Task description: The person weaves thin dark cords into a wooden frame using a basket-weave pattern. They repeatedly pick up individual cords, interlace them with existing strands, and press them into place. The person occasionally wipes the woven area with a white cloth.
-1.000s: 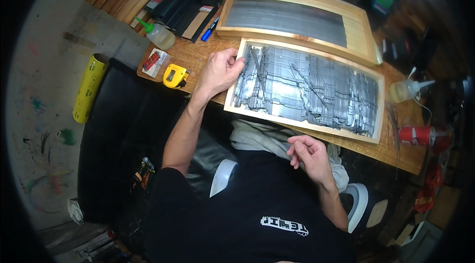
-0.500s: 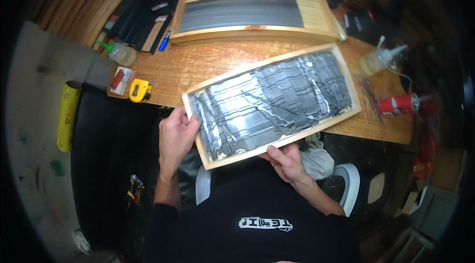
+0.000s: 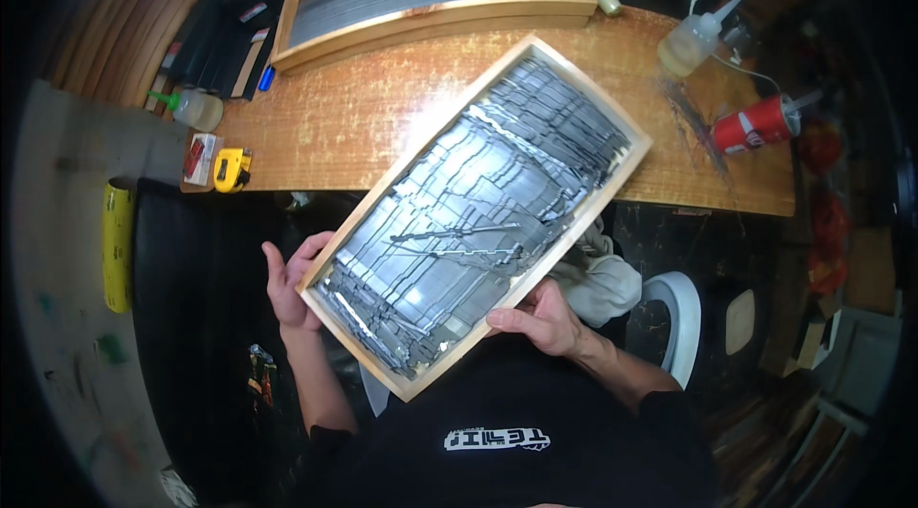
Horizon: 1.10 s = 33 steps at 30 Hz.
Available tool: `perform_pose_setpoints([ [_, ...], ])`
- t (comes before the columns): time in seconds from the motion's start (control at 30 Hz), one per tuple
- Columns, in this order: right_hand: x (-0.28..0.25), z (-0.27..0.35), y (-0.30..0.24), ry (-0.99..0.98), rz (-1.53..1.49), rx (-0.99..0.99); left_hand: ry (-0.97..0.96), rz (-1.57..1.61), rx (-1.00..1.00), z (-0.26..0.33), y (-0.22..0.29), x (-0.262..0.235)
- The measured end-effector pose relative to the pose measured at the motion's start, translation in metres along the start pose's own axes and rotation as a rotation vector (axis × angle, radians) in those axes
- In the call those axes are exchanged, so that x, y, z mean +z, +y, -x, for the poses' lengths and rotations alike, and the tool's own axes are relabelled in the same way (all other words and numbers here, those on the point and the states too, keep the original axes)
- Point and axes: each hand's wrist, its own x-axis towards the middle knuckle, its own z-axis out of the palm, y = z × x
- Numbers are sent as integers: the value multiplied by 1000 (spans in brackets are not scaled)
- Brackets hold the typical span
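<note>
A shallow wooden tray hangs aslant in front of me, past the near edge of the table, its far end over the tabletop. Thin grey, glossy strips cover its inside in overlapping rows, with a few loose strips lying crosswise on top. My left hand supports the left corner, its fingers partly hidden behind the rim and its thumb raised off the wood. Along the near long side, my right hand grips the rim, thumb in front and fingers underneath.
At the back of the worn wooden table stands another wooden tray with dark strips. Squeeze bottles, a red can, a yellow tape measure and a green-tipped bottle flank it. A white chair arm is beside me.
The tray has turned counterclockwise, its far end swinging up and its near corner dropping toward me. My left thumb has come off the rim. The view has shifted too.
</note>
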Motion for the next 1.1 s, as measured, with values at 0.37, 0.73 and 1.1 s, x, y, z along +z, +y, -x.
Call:
perform_pose_setpoints([
  [0.37, -8, -49, -2, -294, 93, 186, 184, 248, -137, 30, -35, 24],
  [0.73, -46, -76, -31, -297, 248, 115, -154, 18, -167, 43, -60, -24],
  [1.1, -130, 25, -71, 406, -223, -164, -378, -148, -175, -7, -138, 95],
])
